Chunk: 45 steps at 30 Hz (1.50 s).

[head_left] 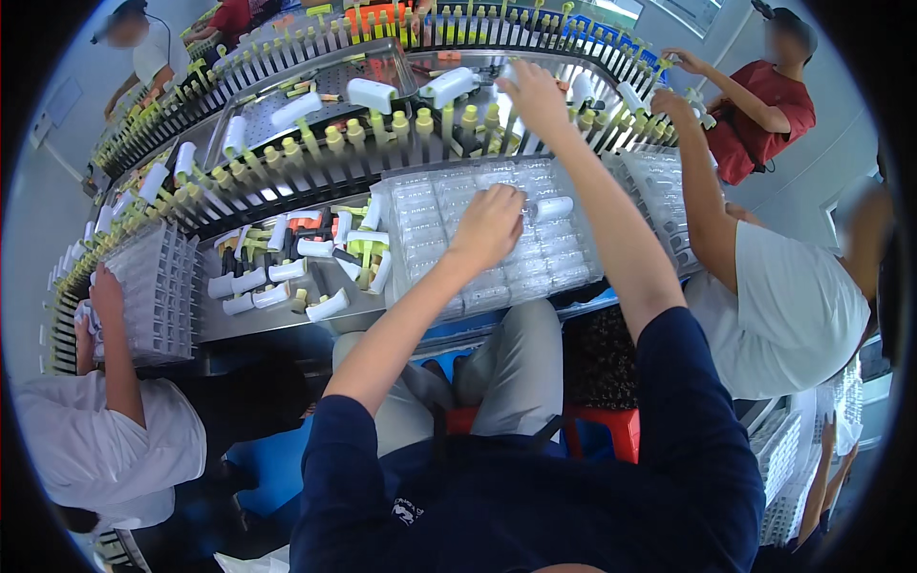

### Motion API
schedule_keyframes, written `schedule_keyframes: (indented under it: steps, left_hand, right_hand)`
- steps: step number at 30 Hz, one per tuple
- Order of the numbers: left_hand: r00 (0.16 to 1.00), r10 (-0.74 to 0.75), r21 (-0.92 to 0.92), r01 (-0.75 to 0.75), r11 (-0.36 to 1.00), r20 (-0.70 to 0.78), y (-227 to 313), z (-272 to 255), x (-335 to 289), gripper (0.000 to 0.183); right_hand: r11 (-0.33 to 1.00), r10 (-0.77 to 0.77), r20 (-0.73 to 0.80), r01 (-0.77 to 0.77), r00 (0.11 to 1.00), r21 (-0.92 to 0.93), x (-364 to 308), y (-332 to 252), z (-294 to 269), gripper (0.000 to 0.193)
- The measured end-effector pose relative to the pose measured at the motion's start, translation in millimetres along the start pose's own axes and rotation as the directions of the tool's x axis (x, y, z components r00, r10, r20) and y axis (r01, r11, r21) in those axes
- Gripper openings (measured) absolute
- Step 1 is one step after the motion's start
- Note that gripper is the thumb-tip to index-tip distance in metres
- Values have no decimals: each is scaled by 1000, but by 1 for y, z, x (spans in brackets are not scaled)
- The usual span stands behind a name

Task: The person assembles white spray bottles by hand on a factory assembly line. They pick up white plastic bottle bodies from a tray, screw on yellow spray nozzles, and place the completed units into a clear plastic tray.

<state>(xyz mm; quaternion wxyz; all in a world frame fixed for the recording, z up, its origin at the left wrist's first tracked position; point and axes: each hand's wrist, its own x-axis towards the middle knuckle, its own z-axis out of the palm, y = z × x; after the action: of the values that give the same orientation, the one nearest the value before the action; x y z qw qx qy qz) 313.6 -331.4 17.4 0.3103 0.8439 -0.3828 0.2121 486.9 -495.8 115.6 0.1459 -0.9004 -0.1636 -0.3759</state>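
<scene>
A clear plastic blister tray (pixel 420 239) with rows of compartments lies in front of me. My left hand (pixel 489 225) is over its middle, fingers curled down and closed; whatever they hold is hidden. Just right of that hand, a white cylindrical part (pixel 553 208) sits in the tray. My right hand (pixel 537 97) reaches past the row of upright posts to the metal work surface beyond. Its fingers are bent together at a pale piece too small to make out. A white curved casing (pixel 449 88) lies left of this hand.
Yellow-tipped black posts (pixel 334 143) form a long rack across the bench. White, yellow, black and orange parts (pixel 306 246) are piled left of my tray. A metal tray (pixel 277 100) holds more casings. Co-workers' arms (pixel 707 181) are close on the right, others (pixel 113 315) on the left.
</scene>
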Motion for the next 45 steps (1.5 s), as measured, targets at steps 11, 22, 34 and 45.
schedule_keyframes:
  steps: [11, 22, 34, 45]
  left_hand:
    - [988, -152, -394, 154, 906, 36, -14, 151, 71, 32]
    - [960, -278, -212, 269, 940, -18, -6, 34, 35, 39]
    - [480, -836, -726, 472, 500, -264, 38, -112, -136, 30]
    - [337, -888, -608, 647, 459, -313, 65, -129, -231, 35]
  right_hand:
    - [995, -83, 177, 73, 981, 62, -10, -77, 10, 66]
    - [873, 40, 103, -85, 994, 481, -135, -95, -118, 54]
    - [731, 624, 336, -679, 706, 69, -303, 44, -115, 26]
    - [718, 675, 65, -674, 735, 172, -260, 16, -134, 28]
